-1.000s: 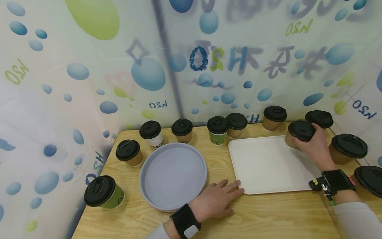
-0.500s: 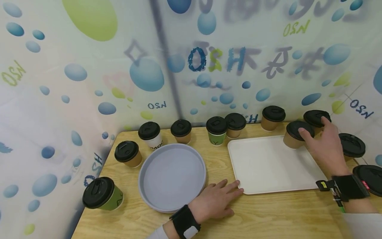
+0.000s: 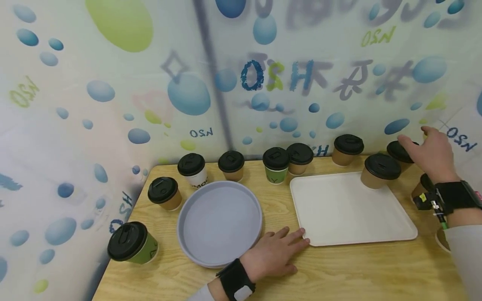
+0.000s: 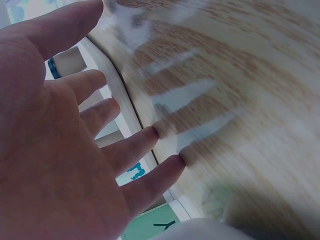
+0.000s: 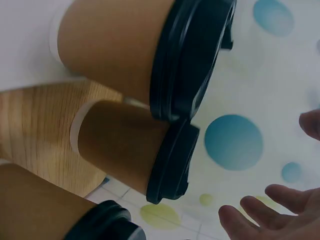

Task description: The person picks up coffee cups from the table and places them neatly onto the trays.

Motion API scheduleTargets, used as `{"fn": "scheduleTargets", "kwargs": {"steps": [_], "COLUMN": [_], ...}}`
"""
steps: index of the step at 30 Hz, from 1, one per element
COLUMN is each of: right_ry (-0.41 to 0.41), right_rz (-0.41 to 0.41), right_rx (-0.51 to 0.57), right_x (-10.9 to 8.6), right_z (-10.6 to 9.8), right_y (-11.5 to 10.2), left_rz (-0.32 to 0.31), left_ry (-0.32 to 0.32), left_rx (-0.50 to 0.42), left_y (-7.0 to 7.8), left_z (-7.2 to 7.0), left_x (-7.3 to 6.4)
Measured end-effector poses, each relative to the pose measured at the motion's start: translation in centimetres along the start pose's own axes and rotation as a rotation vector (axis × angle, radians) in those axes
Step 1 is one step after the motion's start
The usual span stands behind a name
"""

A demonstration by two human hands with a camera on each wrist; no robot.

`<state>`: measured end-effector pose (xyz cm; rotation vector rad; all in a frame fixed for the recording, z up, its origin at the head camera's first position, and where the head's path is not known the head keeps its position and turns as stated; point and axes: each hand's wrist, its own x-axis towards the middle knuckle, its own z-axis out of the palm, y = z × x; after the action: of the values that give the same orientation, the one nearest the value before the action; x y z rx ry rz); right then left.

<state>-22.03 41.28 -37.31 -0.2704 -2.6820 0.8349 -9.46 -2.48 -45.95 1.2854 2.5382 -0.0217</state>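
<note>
On the far right corner of the white rectangular tray (image 3: 350,213) stands a brown paper coffee cup (image 3: 373,179) with a black lid. Behind it, off the tray, is another brown coffee cup (image 5: 122,145), partly hidden in the head view by my right hand (image 3: 433,154). That hand is raised over the cup's lid, thumb and fingers spread apart, holding nothing. My left hand (image 3: 272,255) rests on the table between the grey round tray (image 3: 220,221) and the white tray, its fingers straight and the fingertips at the white tray's near left corner.
Along the back stand a white cup (image 3: 196,177), a green cup (image 3: 276,174) and several brown ones. A larger green cup (image 3: 144,248) is at the front left. More cups on the right are partly covered by my right arm. A printed curtain (image 3: 226,83) closes off the back.
My right hand has let go of the brown cup on the white tray and risen to the right, over the cup behind it. My left hand stays in place.
</note>
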Motion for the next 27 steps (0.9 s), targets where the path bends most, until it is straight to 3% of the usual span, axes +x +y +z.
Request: {"fn": "scheduleTargets", "kwargs": {"steps": [8, 17, 22, 27], "right_ry": [-0.138, -0.299, -0.357, -0.439], "right_rz": [0.132, 0.254, 0.276, 0.311], "right_rx": [-0.167, -0.312, -0.361, -0.343], "right_x": [2.2, 3.0, 3.2, 3.6], "right_z": [-0.6, -0.8, -0.5, 0.0], "right_y": [1.9, 4.0, 4.7, 5.0], "left_rz": [0.013, 0.023, 0.029, 0.036], "left_ry": [-0.037, -0.072, -0.084, -0.084], "left_rx": [-0.013, -0.007, 0.000, 0.012], "left_y": [0.3, 0.8, 1.0, 1.0], "left_z": [0.0, 0.2, 0.2, 0.3], "left_x": [0.5, 1.0, 1.1, 1.1]}}
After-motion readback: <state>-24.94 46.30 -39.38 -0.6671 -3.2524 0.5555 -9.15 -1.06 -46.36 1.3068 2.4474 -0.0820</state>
